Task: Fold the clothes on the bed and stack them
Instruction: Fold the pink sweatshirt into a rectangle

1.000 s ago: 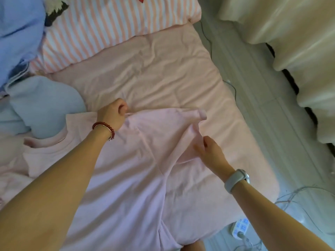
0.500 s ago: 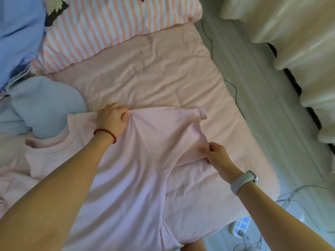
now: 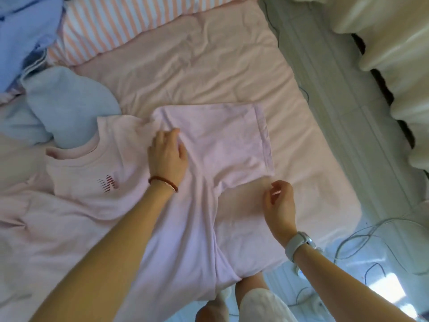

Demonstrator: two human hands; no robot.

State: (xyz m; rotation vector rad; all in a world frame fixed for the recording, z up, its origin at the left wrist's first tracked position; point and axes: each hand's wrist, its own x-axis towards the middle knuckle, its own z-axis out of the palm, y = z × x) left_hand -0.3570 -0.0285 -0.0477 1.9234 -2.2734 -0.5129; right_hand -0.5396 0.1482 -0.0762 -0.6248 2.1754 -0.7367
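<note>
**Pink T-shirt spread on bed; sleeve laid flat, both hands free of any grip**

A pink T-shirt (image 3: 190, 205) lies spread on the pink bed sheet (image 3: 209, 66), collar toward the left, a small red logo (image 3: 108, 183) showing on the chest. One short sleeve (image 3: 222, 140) extends flat toward the bed's right edge.

The left hand (image 3: 168, 156) rests palm down on the shirt at the shoulder, fingers straight and lying on the cloth, holding nothing. A red bead bracelet (image 3: 163, 182) sits on that wrist.

The right hand (image 3: 279, 203) hovers just below the sleeve hem, fingers loosely curled and empty, apart from the cloth. A white watch (image 3: 299, 244) is on that wrist.

A light blue garment (image 3: 69, 105) lies beside the collar. A striped pillow (image 3: 120, 22) sits at the head of the bed.
</note>
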